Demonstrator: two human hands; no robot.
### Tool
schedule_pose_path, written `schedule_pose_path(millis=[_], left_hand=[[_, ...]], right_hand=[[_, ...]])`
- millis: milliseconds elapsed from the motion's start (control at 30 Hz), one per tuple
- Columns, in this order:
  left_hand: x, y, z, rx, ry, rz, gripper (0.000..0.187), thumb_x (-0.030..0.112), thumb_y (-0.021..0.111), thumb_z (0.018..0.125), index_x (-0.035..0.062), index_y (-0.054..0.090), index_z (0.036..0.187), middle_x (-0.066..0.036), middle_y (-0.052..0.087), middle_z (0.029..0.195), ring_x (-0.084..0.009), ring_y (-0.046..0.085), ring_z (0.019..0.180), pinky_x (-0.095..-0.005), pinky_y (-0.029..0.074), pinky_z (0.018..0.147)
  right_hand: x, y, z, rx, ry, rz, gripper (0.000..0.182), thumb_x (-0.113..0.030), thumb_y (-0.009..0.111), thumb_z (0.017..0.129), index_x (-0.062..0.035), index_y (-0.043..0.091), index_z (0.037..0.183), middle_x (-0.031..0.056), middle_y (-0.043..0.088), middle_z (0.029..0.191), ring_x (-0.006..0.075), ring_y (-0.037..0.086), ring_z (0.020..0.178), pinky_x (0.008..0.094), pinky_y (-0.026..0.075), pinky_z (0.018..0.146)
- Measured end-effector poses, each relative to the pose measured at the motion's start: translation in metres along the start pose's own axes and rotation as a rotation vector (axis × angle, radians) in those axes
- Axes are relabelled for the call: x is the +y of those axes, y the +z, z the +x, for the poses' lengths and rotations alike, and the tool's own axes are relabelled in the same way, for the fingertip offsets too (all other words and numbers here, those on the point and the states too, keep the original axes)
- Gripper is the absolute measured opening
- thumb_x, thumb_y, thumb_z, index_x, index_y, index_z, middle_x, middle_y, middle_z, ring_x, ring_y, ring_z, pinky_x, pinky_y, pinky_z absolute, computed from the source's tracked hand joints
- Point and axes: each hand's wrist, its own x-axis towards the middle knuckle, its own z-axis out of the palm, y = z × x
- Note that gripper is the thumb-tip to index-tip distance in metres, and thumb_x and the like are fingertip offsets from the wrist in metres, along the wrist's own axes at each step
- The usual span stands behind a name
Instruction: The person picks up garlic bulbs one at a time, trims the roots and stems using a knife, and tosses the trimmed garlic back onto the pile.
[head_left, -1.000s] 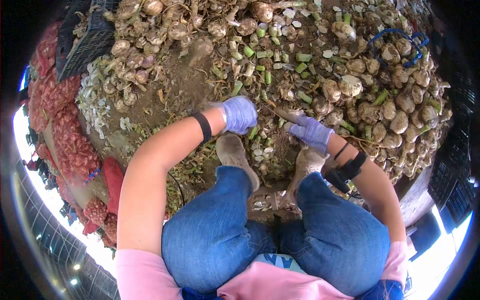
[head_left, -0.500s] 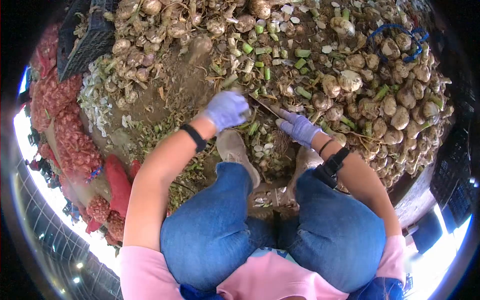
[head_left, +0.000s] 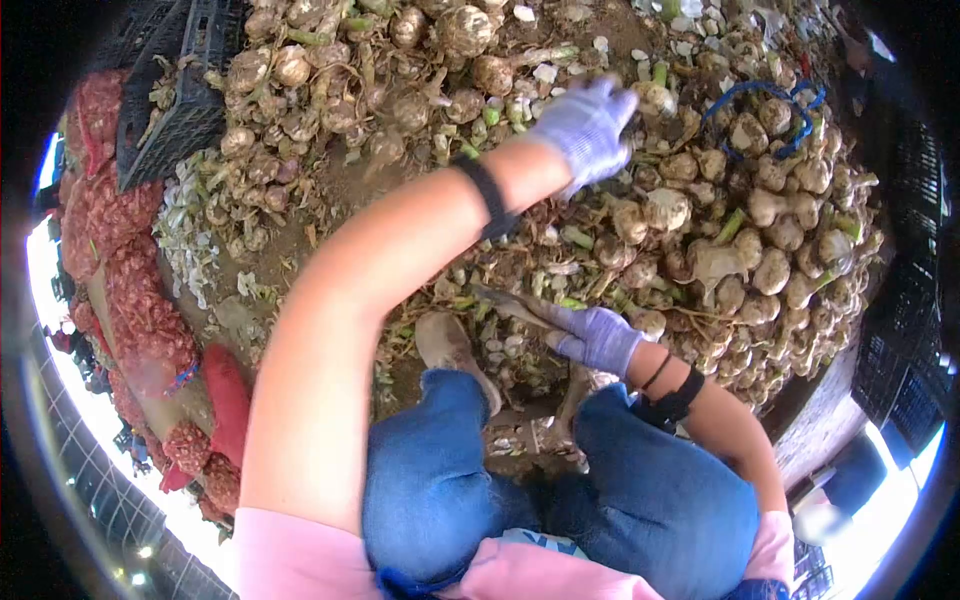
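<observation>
My left hand (head_left: 590,135), in a pale purple glove, stretches far forward across the heap with its fingers apart. Its fingertips are close to a garlic bulb (head_left: 655,98) with a short green stem. My right hand (head_left: 598,338), gloved alike, is closed around a long-bladed cutting tool (head_left: 520,308). The blade points left and forward, low over the ground in front of my feet; the handle is hidden in the glove. Pale garlic bulbs (head_left: 668,210) with dirty roots lie just beyond the tool.
A large garlic pile (head_left: 770,270) spreads on the right, with a blue cord loop (head_left: 808,125) on it. More bulbs (head_left: 345,105) lie at the front left beside a black crate (head_left: 180,100). Red mesh sacks (head_left: 145,290) line the left edge. My shoe (head_left: 445,345) stands among trimmings.
My left hand has swung forward and right from beside the blade to the bulbs, its fingers now spread. My right hand keeps the tool, slightly lower in view.
</observation>
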Motion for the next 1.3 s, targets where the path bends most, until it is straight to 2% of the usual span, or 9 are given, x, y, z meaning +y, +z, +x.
schedule_pose_path(millis=[100, 200, 700, 867, 967, 1000, 1067, 1200, 1300], left_hand=[[-0.016, 0.011, 0.069, -0.045, -0.121, 0.13, 0.073, 0.037, 0.052, 0.095, 0.0135, 0.015, 0.153, -0.011, 0.002, 0.16, -0.0375, 0.0, 0.146, -0.0437, 0.021, 0.118], [-0.025, 0.018, 0.072, -0.143, -0.179, 0.182, 0.082, 0.044, 0.055, 0.091, 0.0168, 0.009, 0.153, -0.009, -0.004, 0.16, -0.0402, -0.005, 0.144, -0.0507, 0.015, 0.118], [-0.165, 0.113, -0.31, -0.225, -0.288, 0.458, 0.077, 0.049, 0.058, 0.088, 0.0186, 0.024, 0.15, -0.021, 0.022, 0.152, -0.0499, 0.02, 0.138, -0.0518, 0.034, 0.111], [-0.166, 0.09, -0.377, -0.761, -0.627, 0.381, 0.075, 0.042, 0.06, 0.088, 0.0086, 0.03, 0.147, -0.027, 0.027, 0.148, -0.0502, 0.035, 0.13, -0.0509, 0.035, 0.108], [-0.182, 0.058, -0.306, -0.025, -0.574, 0.045, 0.064, 0.028, 0.063, 0.086, 0.009, 0.039, 0.142, -0.021, 0.036, 0.145, -0.0467, 0.041, 0.126, -0.0466, 0.04, 0.106], [-0.204, 0.058, -0.284, -0.115, -0.115, 0.814, 0.06, 0.032, 0.062, 0.087, 0.0131, 0.041, 0.14, -0.019, 0.039, 0.143, -0.0446, 0.044, 0.124, -0.0454, 0.043, 0.104], [-0.188, 0.034, -0.213, 0.147, -0.426, 0.184, 0.05, 0.02, 0.063, 0.088, 0.016, 0.045, 0.135, -0.023, 0.037, 0.143, -0.0405, 0.047, 0.123, -0.0419, 0.05, 0.097], [-0.188, 0.029, -0.128, 0.161, -0.714, 0.043, 0.06, -0.001, 0.068, 0.078, 0.0142, 0.045, 0.132, -0.025, 0.041, 0.136, -0.0361, 0.052, 0.117, -0.0373, 0.055, 0.091], [-0.208, 0.052, -0.14, 0.277, -0.618, -0.701, 0.069, -0.006, 0.072, 0.072, 0.0115, 0.043, 0.133, -0.018, 0.049, 0.125, -0.0291, 0.056, 0.111, -0.0352, 0.055, 0.091]], right_hand=[[0.006, -0.002, -0.008, 0.038, 0.026, -0.006, 0.061, -0.04, 0.049, 0.094, -0.0216, 0.028, 0.148, 0.0276, 0.062, 0.106, 0.0431, 0.062, 0.094, 0.0461, 0.05, 0.084], [0.009, -0.006, -0.014, 0.044, 0.06, 0.083, 0.062, -0.04, 0.05, 0.094, -0.0216, 0.029, 0.148, 0.0292, 0.063, 0.096, 0.0439, 0.063, 0.089, 0.0475, 0.049, 0.079], [0.009, 0.003, -0.017, 0.099, 0.011, 0.039, 0.061, -0.037, 0.053, 0.093, -0.0202, 0.033, 0.147, 0.0297, 0.062, 0.094, 0.0441, 0.062, 0.087, 0.0453, 0.05, 0.076], [0.024, 0.017, -0.018, 0.396, 0.106, 0.506, 0.057, -0.02, 0.057, 0.096, -0.0153, 0.036, 0.148, 0.0079, 0.062, 0.12, 0.0193, 0.061, 0.097, 0.0336, 0.048, 0.084], [0.014, 0.009, -0.012, 0.502, 0.254, 0.8, 0.055, -0.015, 0.054, 0.097, -0.0134, 0.036, 0.148, 0.0008, 0.054, 0.129, 0.0093, 0.051, 0.102, 0.0247, 0.043, 0.09], [0.009, 0.005, -0.011, 0.532, 0.277, 0.823, 0.055, -0.015, 0.054, 0.097, -0.0131, 0.035, 0.149, 0.0005, 0.053, 0.13, 0.0088, 0.049, 0.102, 0.0238, 0.042, 0.091], [0.015, 0.006, -0.01, 0.604, 0.162, 0.741, 0.056, -0.016, 0.055, 0.097, -0.0125, 0.035, 0.149, 0.0003, 0.053, 0.13, 0.009, 0.049, 0.106, 0.0239, 0.041, 0.093], [-0.008, -0.006, -0.016, 0.486, 0.262, 0.683, 0.057, -0.018, 0.056, 0.096, -0.011, 0.035, 0.148, 0.0037, 0.052, 0.136, 0.0124, 0.048, 0.117, 0.0261, 0.038, 0.099], [0.002, -0.011, -0.016, 0.534, 0.029, 0.349, 0.058, -0.019, 0.056, 0.095, -0.0107, 0.035, 0.148, 0.0106, 0.055, 0.135, 0.0174, 0.054, 0.117, 0.0289, 0.041, 0.098]])
